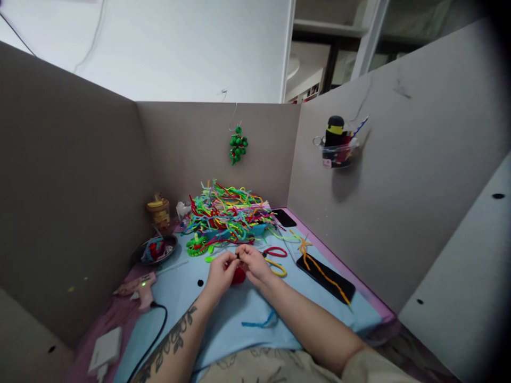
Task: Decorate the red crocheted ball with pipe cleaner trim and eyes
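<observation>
If the clock's centre is set on the red piece (238, 276) under the joined fingers, a white box (106, 350) lies at eight o'clock, near the edge of the blue sheet (178, 303); a pink glue gun (147, 292) with a lit green dot rests at nine, its black cable (159, 332) curving down towards the box; a dark bowl (171, 254) of red and blue bits sits between nine and ten, with a yellow-lidded cup (160, 214) at ten; a black disc (200, 283) lies close in at nine, and a green looped figure (197, 245) at ten; the left hand (220, 270) is just beside the red piece at nine, thumb and fingers drawn together, though I cannot tell what they pinch; a tangled heap of fuzzy stems (227, 213) fills twelve, below a hanging green cluster (238, 144); nearer in, also at twelve, is a small dark piece (238, 256), pinched by the right hand (255, 264), which comes in from two; a blue strip (257, 323) lies at five; scissors (278, 252) with red and yellow handles lie between two and three, a black phone (284, 217) at one; orange stems (329, 280) cross a black slab (343, 290) at three; a clear wall holder (328, 159) hangs high at one.
</observation>
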Action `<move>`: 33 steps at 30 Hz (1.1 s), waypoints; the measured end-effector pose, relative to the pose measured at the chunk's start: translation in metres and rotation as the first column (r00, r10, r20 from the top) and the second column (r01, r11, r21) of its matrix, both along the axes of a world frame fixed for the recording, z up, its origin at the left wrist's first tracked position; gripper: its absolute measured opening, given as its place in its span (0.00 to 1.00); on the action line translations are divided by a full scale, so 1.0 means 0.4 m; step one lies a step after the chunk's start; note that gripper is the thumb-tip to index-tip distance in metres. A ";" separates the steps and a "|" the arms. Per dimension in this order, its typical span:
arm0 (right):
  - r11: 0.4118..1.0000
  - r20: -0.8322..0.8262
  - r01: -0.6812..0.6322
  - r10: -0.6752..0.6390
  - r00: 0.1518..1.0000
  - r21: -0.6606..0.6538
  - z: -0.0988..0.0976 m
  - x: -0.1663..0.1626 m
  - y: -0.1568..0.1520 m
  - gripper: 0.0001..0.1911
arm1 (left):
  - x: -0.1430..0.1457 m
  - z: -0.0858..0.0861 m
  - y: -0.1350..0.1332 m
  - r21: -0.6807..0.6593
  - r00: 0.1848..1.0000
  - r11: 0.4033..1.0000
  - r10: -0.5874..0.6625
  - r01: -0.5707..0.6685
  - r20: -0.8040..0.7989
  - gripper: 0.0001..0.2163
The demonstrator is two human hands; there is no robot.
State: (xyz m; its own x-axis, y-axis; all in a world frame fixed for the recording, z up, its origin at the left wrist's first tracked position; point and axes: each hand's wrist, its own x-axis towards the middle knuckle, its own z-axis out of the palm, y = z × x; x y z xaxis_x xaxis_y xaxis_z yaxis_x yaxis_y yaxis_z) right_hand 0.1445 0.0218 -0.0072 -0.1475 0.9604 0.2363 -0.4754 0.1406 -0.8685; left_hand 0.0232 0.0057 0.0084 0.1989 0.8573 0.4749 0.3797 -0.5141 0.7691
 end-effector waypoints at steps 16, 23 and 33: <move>0.648 0.660 -0.184 -0.643 0.388 0.739 0.022 0.098 0.000 0.07 | -0.030 -0.022 0.009 0.205 0.869 0.977 0.150 -0.057 -0.471 0.09; 0.668 0.686 -0.181 -0.656 0.314 0.722 0.017 0.097 0.007 0.06 | -0.037 -0.016 0.016 0.183 0.905 0.979 0.158 -0.091 -0.396 0.08; 0.791 0.506 0.143 -0.507 0.697 0.595 0.027 0.071 -0.005 0.06 | 0.004 0.001 -0.001 -0.041 0.998 0.997 0.062 -0.061 0.011 0.08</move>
State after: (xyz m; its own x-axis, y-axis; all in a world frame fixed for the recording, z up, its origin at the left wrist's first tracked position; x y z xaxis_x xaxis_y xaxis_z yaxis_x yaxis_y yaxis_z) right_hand 0.1727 0.0197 0.0037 -0.1314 0.7535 0.6442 0.2986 0.6498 -0.6990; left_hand 0.0246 0.0055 0.0088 0.1399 0.8863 0.4415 0.4002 -0.4584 0.7935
